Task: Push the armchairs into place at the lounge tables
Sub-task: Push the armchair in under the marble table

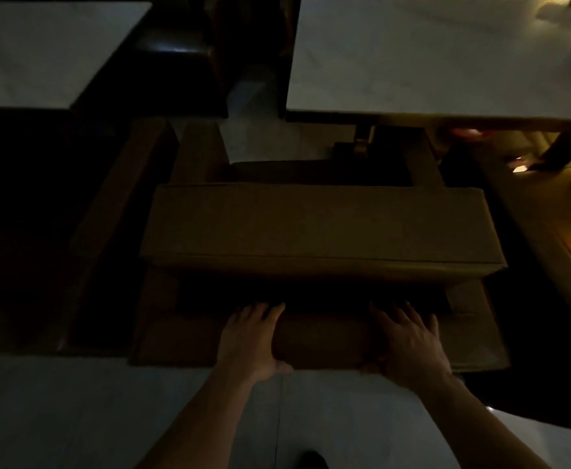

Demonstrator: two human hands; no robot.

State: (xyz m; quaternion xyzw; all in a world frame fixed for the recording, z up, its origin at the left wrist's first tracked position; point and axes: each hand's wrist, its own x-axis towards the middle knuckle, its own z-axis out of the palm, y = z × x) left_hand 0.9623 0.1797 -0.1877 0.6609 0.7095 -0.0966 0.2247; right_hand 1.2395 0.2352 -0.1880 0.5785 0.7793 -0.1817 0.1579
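The armchair (321, 228) fills the middle of the dim view, its back toward the person and its seat opening toward the gap between two pale tabletops. The right tabletop (446, 62) lies just beyond the chair's right arm, while the left tabletop (40, 49) stands well apart on the far left. The chair looks squarely built and fully upholstered in a brown, faintly shiny covering, so it is probably heavy and stiff in the frame, with only slight give in the padding. It sits on a pale smooth floor (74, 418) and would likely slide rather than need lifting, though any feet are hidden. A wide backrest cushion (318, 231) runs across the top. Below it the lower rear panel (328, 336) offers the best place to push: low, broad and firm, so the chair should be less inclined to tip or turn.

Both hands are already there. The left hand (252, 336) lies flat and open on the panel, fingers spread and pointing forward. The right hand (409, 340) matches it, palm down, fingers splayed wide. Neither hand holds anything; both simply press on the covering, set apart either side of the centre.
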